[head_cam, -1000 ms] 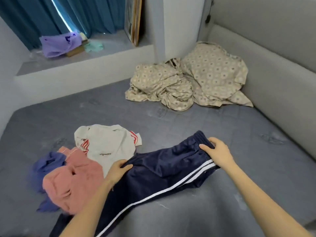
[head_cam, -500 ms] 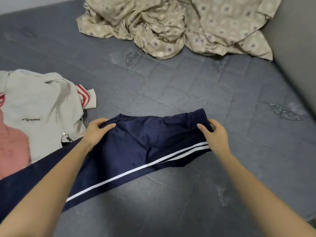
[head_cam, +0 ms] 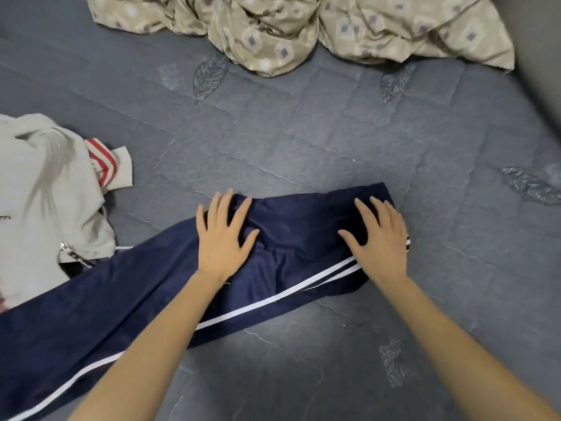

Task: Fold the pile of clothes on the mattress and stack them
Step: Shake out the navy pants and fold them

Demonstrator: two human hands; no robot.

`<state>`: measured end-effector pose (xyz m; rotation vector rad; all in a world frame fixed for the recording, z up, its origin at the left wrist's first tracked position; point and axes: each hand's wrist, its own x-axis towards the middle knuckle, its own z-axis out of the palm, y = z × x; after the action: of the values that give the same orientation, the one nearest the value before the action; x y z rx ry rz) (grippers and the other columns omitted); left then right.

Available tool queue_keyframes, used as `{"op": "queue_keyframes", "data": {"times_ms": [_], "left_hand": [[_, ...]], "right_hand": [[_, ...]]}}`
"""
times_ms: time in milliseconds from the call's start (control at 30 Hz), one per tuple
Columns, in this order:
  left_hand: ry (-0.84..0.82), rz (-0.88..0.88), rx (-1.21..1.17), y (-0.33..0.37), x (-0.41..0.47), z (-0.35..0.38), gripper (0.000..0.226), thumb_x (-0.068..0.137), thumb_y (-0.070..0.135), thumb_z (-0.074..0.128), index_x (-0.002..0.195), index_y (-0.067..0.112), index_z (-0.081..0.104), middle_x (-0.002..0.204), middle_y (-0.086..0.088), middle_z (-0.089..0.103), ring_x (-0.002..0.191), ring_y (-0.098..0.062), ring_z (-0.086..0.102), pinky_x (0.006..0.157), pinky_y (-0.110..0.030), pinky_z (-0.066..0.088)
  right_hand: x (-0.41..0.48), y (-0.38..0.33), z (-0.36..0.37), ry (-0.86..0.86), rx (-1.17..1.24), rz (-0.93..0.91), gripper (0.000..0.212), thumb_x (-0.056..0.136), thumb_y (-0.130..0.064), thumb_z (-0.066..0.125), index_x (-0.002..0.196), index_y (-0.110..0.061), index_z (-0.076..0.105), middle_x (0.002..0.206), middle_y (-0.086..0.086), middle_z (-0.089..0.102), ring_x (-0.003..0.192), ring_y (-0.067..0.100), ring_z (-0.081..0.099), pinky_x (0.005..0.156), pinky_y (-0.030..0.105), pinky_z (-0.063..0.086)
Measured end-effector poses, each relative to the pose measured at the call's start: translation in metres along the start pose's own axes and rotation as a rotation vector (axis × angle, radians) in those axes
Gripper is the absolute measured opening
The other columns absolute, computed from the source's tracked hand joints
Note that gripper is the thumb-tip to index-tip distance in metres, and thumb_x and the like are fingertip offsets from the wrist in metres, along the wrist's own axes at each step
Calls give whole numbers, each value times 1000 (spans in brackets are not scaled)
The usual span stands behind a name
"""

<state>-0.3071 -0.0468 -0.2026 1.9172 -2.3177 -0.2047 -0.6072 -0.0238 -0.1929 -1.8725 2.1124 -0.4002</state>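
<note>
Navy track pants [head_cam: 291, 232] with white side stripes lie stretched across the grey mattress [head_cam: 303, 141], waistband to the right, legs running off the lower left. My left hand [head_cam: 221, 235] presses flat on the upper part of the pants, fingers spread. Near the waistband end my right hand [head_cam: 379, 241] lies flat with straight fingers. A white garment [head_cam: 45, 202] with red-striped trim sits crumpled at the left edge, partly under the pants' leg.
A crumpled beige patterned sheet [head_cam: 288, 28] lies along the far side of the mattress. A grey padded bed wall [head_cam: 540, 41] rises at the upper right. Bare mattress shows in front of the pants and to their right.
Both hands have let go of the pants' edges and now lie flat on the fabric with fingers spread. The pants rest flatter on the mattress, and the view has moved closer.
</note>
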Motion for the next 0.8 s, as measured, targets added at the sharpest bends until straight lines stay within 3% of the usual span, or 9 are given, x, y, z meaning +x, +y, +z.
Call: {"op": "queue_keyframes", "data": {"times_ms": [100, 200, 400, 600, 800], "left_hand": [[-153, 19, 89, 7, -9, 22, 65, 93, 57, 31, 151, 27, 26, 158, -11, 20, 145, -31, 17, 115, -56, 8], [-215, -4, 103, 7, -9, 27, 67, 93, 61, 24, 152, 29, 18, 159, -10, 15, 146, -31, 15, 115, -57, 7], [-79, -111, 43, -15, -48, -26, 66, 95, 57, 30, 152, 28, 18, 160, -9, 10, 147, -30, 4, 115, -55, -3], [-85, -176, 116, -119, -142, -69, 67, 93, 56, 34, 152, 29, 16, 160, -6, 13, 148, -28, 6, 114, -61, 7], [-94, -355, 120, -246, -241, -109, 67, 93, 55, 34, 151, 23, 25, 157, -13, 21, 145, -33, 14, 114, -57, 4]], "right_hand": [[-11, -12, 20, -154, -104, -58, 72, 87, -64, 35, 145, -22, 41, 152, 11, 36, 142, 36, 24, 116, 53, 15], [-12, -12, 24, -203, -166, -45, 76, 87, -67, 28, 149, -25, 34, 156, 11, 27, 145, 36, 16, 117, 55, 12], [-37, -84, 15, -181, -146, -162, 74, 88, -65, 31, 152, -28, 26, 160, 7, 19, 147, 32, 8, 118, 51, 4], [-90, -216, 44, -201, -125, -227, 74, 88, -65, 31, 150, -25, 30, 155, 10, 31, 144, 32, 23, 116, 50, 13], [-161, -342, 86, -153, -115, -285, 76, 86, -65, 35, 151, -24, 29, 155, 11, 31, 144, 33, 24, 116, 50, 15]]}}
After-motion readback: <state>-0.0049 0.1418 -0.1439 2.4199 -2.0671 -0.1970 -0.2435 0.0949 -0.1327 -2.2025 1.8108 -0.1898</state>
